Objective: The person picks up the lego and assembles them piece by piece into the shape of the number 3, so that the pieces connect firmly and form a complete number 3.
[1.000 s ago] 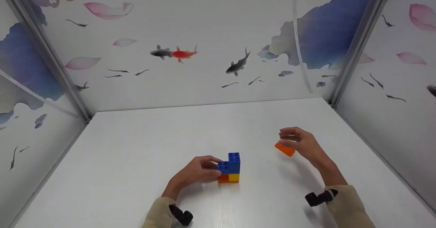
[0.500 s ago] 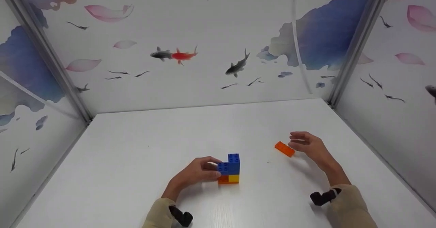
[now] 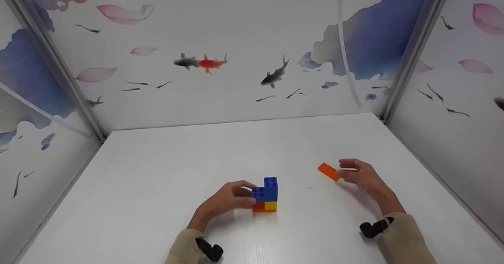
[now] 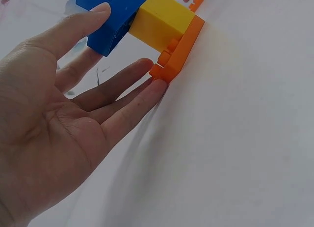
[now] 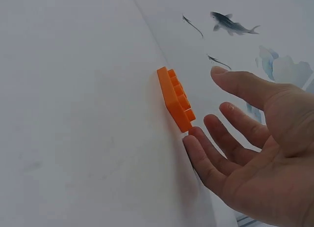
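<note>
L grip (image 3: 228, 197) pinching brick stack (image 3: 270, 195), approx mid btwn bench (image 3: 157, 165) L & R edges. R grip (image 3: 364, 175) spread, right by orange brick (image 3: 327, 171), nearer bench's back & R edges; contact unclear.

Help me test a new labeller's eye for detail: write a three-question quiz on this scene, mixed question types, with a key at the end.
1. Multiple choice: in the stack, the yellow brick sits directly on a base piece of which colour?
A. Blue
B. Orange
C. Green

2. True or false: the right hand is open at one end of the loose orange brick, not gripping it.

3. Short answer: which hand holds the stack?

Key:
1. B
2. True
3. The left hand
</note>
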The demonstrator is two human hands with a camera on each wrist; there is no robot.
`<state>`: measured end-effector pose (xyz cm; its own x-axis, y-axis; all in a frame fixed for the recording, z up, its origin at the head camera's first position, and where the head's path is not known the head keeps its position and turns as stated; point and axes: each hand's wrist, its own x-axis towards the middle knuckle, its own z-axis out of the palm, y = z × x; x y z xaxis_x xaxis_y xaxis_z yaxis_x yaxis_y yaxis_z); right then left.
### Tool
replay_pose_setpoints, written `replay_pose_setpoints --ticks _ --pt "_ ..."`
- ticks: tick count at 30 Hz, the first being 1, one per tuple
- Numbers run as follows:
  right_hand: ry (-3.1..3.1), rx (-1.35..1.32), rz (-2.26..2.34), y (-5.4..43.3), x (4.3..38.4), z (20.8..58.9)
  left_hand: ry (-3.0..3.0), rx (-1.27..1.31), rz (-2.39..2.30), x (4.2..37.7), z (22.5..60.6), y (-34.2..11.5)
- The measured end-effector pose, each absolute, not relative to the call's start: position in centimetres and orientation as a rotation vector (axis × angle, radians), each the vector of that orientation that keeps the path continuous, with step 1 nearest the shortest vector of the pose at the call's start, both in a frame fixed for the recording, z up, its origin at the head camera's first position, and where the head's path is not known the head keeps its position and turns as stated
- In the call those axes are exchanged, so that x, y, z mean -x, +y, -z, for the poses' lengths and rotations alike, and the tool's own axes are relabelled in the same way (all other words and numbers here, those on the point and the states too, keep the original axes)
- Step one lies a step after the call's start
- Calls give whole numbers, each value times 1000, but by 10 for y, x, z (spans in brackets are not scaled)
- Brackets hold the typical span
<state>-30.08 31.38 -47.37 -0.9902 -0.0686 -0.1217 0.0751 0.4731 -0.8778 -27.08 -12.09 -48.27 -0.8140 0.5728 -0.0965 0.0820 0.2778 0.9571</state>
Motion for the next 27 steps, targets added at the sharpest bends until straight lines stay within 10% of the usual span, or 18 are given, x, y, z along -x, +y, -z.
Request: replay_pose_setpoints --ticks 27 --pt "2680 -59 1352 302 302 477 2159 -583 -1527 269 482 -121"
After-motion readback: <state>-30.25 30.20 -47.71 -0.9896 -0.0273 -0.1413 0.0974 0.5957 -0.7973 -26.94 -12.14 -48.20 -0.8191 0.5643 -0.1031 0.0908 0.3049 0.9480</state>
